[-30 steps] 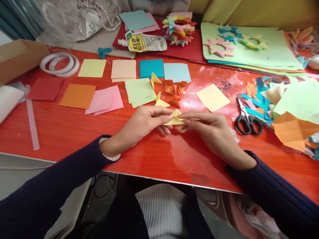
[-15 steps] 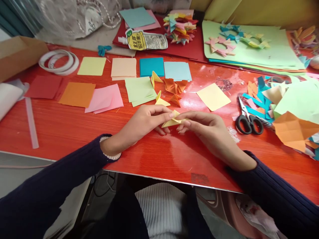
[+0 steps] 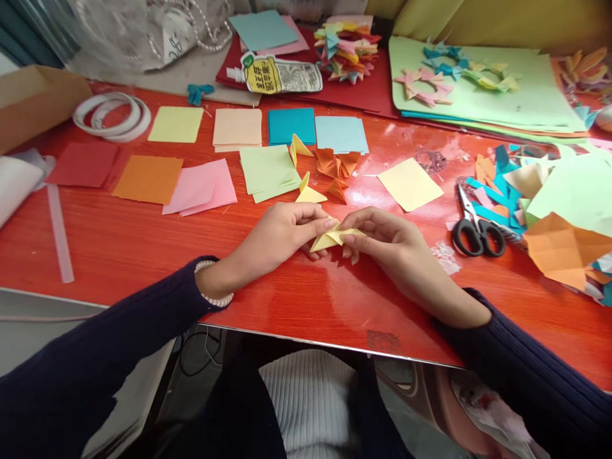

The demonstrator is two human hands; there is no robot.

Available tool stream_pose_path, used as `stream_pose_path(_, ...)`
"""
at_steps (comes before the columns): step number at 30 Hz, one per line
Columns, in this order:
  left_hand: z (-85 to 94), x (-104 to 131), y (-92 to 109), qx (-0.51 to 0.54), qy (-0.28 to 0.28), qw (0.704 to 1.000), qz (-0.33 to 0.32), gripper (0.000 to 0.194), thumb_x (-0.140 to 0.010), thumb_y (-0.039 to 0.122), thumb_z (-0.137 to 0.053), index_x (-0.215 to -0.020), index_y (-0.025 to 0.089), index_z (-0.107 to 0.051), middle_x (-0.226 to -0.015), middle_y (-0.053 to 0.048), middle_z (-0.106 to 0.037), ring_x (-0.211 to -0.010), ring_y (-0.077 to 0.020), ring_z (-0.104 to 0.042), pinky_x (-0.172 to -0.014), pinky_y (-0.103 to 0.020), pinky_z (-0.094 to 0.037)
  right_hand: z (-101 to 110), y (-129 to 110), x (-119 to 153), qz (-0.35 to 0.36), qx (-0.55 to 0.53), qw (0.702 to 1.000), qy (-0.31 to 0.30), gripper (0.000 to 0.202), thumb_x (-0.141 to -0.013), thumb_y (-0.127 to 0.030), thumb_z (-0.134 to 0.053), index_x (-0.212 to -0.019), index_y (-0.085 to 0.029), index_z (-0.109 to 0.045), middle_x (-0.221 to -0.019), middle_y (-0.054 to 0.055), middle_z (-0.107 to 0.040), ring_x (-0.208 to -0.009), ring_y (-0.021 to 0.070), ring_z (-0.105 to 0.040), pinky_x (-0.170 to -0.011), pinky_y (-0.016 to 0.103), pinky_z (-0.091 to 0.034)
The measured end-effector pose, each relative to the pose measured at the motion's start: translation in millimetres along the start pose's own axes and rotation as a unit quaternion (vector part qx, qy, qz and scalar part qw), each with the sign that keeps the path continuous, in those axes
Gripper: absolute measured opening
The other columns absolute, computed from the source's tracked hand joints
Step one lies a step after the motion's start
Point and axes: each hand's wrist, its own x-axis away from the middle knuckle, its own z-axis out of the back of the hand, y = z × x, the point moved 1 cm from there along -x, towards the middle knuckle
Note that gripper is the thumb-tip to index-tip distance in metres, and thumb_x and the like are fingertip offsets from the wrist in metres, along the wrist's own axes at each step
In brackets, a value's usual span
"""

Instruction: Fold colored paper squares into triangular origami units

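Note:
A small folded piece of pale yellow paper (image 3: 329,240) is held between my two hands, just above the red table (image 3: 306,306). My left hand (image 3: 280,233) pinches its left side, thumb on top and fingers beneath. On the other side, my right hand (image 3: 389,245) grips the right end between thumb and fingers. Part of the paper hides behind the fingertips. Just beyond my hands lie a folded yellow piece (image 3: 310,191) and several folded orange pieces (image 3: 329,164). A flat pale yellow square (image 3: 410,184) rests past my right hand.
Stacks of coloured paper squares, such as orange (image 3: 148,179) and pink (image 3: 203,188), spread across the left and middle. Scissors (image 3: 473,229) lie at the right beside paper scraps (image 3: 554,248). A glue pouch (image 3: 282,75) and folded paper rings (image 3: 423,88) are at the back. Tape rolls (image 3: 112,118) lie left.
My right fingers have lifted and shifted slightly on the yellow paper, so more of its folded right side shows. My left hand keeps its pinch almost unmoved.

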Motion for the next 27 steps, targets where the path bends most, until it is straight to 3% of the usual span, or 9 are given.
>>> stream_pose_path(6, -0.2, -0.4, -1.1, 0.007, 0.008, 1.0, 0.001, 0.027, -0.082, 0.034, -0.059, -0.102, 0.017, -0.053, -0.068, 0.002, -0.061, -0.06, -0.0099, -0.06, -0.058, -0.021, -0.05, 0.8, 3.9, -1.6, 0.005, -0.021, 0.999, 0.024, 0.01, -0.082, -0.019, -0.06, -0.09, -0.017, -0.054, -0.066, -0.003, -0.06, -0.057, 0.0073, -0.058, -0.054, 0.019, -0.047)
stream_pose_path(14, -0.8, -0.7, -4.5, -0.027, -0.001, 1.0, -0.011, 0.022, -0.083, 0.028, -0.058, -0.101, 0.017, -0.053, -0.072, 0.002, -0.06, -0.066, -0.009, -0.059, -0.064, -0.021, -0.048, 0.3, 3.4, -2.8, -0.018, -0.033, 0.999, 0.019, 0.019, -0.082, -0.024, -0.061, -0.098, -0.017, -0.057, -0.073, 0.0, -0.066, -0.063, 0.0116, -0.063, -0.06, 0.025, -0.052)
stream_pose_path(20, -2.5, 1.4, -3.2, -0.058, 0.017, 0.998, -0.037, 0.023, -0.083, 0.022, -0.055, -0.105, 0.02, -0.05, -0.068, 0.004, -0.057, -0.064, -0.009, -0.058, -0.062, -0.021, -0.045, 0.1, -0.6, -2.4, -0.072, -0.013, 0.997, -0.003, 0.013, -0.083, -0.029, -0.06, -0.079, -0.017, -0.062, -0.072, 0.003, -0.068, -0.065, 0.0133, -0.065, -0.064, 0.026, -0.054)
stream_pose_path(27, -3.0, 0.8, -4.5, -0.049, 0.003, 0.998, -0.038, 0.023, -0.083, 0.022, -0.056, -0.104, 0.02, -0.047, -0.068, 0.004, -0.056, -0.065, -0.0087, -0.057, -0.064, -0.02, -0.045, -0.6, 1.1, -2.4, -0.057, 0.008, 0.998, 0.016, 0.021, -0.081, -0.036, -0.062, -0.073, -0.016, -0.061, -0.063, 0.002, -0.065, -0.056, 0.0107, -0.061, -0.057, 0.023, -0.051)
